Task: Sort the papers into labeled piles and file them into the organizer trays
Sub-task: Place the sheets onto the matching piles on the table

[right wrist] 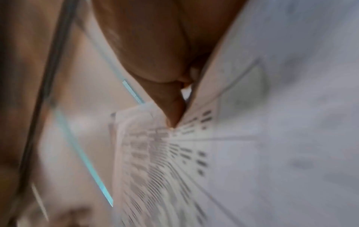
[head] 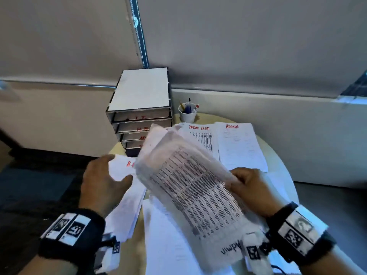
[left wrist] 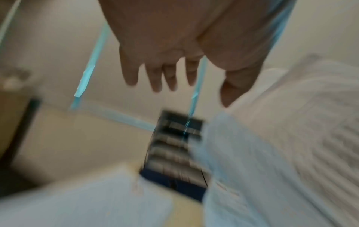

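Held up closest to the head camera, a thick sheaf of white printed papers (head: 184,181) hangs tilted over the round pale table (head: 282,171), its top sheet covered in dense rows of dark tabular text, with "Admin" handwritten near its lower edge. The right hand (head: 251,190) pinches the sheaf at its right edge, thumb on top and fingers curled underneath, probably so the heading can be read before choosing a pile. The left hand (head: 103,182) holds nothing: the left wrist view shows its fingers (left wrist: 155,76) spread and relaxed in the air, just above a slanted white pile with red lettering (head: 127,195) at the table's left edge, likely ready to steady or take the sheets.

Beyond the sheaf lie two labeled piles side by side, a "TASKS LIST" pile (head: 200,135) and an "ADMIN" pile (head: 240,145). Judging by its handwritten word, the held sheaf belongs with the latter. At the back left stands a grey stacked organizer with red-labeled trays (head: 141,108), and beside it a white cup of pens (head: 187,114).
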Motion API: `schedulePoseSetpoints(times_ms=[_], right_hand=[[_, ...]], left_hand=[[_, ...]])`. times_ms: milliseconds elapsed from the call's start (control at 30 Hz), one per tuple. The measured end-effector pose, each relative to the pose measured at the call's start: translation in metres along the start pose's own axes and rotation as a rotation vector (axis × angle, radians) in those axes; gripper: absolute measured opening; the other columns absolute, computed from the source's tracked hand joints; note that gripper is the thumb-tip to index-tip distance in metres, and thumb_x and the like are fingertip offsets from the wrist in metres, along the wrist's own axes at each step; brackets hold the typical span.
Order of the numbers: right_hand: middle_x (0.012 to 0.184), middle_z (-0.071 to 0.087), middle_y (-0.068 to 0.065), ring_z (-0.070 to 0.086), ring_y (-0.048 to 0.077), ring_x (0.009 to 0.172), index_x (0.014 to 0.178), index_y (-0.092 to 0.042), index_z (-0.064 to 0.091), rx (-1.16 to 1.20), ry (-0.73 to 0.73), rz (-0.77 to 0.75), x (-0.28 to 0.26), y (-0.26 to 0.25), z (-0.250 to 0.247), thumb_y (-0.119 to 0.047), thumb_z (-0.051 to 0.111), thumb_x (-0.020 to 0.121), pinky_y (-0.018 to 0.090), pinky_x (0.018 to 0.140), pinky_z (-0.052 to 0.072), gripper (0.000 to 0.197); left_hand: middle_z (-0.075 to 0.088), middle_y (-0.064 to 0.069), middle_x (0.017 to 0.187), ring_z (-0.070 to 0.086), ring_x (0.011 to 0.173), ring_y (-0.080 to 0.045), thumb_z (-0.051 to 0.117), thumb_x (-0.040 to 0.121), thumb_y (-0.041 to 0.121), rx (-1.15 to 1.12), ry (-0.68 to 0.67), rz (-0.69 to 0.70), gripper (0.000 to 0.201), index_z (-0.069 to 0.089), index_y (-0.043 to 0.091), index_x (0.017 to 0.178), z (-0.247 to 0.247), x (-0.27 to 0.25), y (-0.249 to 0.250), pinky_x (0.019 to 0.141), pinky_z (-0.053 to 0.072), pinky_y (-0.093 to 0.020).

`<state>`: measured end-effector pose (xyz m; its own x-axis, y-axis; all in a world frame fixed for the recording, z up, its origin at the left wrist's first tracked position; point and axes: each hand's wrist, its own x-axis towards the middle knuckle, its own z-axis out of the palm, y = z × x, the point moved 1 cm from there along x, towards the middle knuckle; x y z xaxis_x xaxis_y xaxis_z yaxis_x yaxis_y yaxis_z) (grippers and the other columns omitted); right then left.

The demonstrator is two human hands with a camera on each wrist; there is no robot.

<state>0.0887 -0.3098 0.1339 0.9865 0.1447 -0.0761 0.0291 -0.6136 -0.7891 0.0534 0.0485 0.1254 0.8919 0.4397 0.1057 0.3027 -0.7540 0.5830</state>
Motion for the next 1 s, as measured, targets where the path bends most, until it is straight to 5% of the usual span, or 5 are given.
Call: schedulePoseSetpoints(times_ms=[133, 233, 400, 700, 1000], right_hand=[[0.075, 0.069, 0.011, 0.061, 0.022, 0.066, 0.082, -0.025, 0.070, 0.380, 0.033, -0.009, -0.009, -0.010, 0.005, -0.030, 0.071, 0.074, 0.048, 0.067, 0.054, 0.009], [0.083, 0.074, 0.008, 0.070, 0.031, 0.078, 0.092, -0.022, 0.070, 0.413, 0.045, -0.017, -0.012, -0.019, 0.024, -0.032, 0.074, 0.073, 0.050, 0.074, 0.059, 0.021], [0.070, 0.073, -0.018, 0.068, -0.006, 0.067, 0.087, -0.017, 0.074, 0.607, 0.268, 0.019, -0.014, -0.021, 0.047, -0.005, 0.074, 0.082, 0.008, 0.059, 0.049, 0.014], [0.081, 0.074, 0.005, 0.069, 0.009, 0.073, 0.089, -0.008, 0.071, 0.600, 0.218, 0.003, -0.024, 0.005, 0.061, 0.008, 0.081, 0.069, 0.019, 0.067, 0.053, 0.027], [0.081, 0.077, 0.006, 0.071, 0.020, 0.073, 0.087, -0.011, 0.075, 0.672, 0.250, 0.102, -0.010, -0.002, 0.069, 0.004, 0.079, 0.073, 0.037, 0.073, 0.060, 0.022]], left_hand=[[0.067, -0.012, 0.106, 0.059, 0.102, -0.029, 0.093, 0.052, 0.052, -0.892, -0.613, -0.267, 0.064, 0.068, 0.027, 0.106, 0.033, -0.027, 0.011, 0.090, 0.044, -0.041], [0.062, -0.014, 0.083, 0.053, 0.080, -0.030, 0.088, 0.064, 0.044, -1.018, -0.440, -0.087, 0.040, 0.067, 0.020, 0.088, 0.043, -0.027, 0.036, 0.075, 0.043, -0.043], [0.077, 0.003, 0.100, 0.072, 0.096, -0.018, 0.079, 0.075, 0.026, -0.880, -0.184, 0.132, 0.029, 0.075, 0.014, 0.102, 0.040, -0.036, 0.065, 0.085, 0.057, -0.036], [0.075, -0.008, 0.098, 0.071, 0.087, -0.017, 0.092, 0.055, 0.027, -0.920, -0.259, -0.057, 0.067, 0.065, 0.002, 0.111, 0.069, -0.046, 0.022, 0.073, 0.058, -0.028], [0.077, -0.005, 0.105, 0.072, 0.100, -0.027, 0.081, 0.071, 0.006, -1.009, -0.347, -0.016, 0.037, 0.076, 0.027, 0.101, 0.073, -0.040, 0.036, 0.092, 0.055, -0.049]])
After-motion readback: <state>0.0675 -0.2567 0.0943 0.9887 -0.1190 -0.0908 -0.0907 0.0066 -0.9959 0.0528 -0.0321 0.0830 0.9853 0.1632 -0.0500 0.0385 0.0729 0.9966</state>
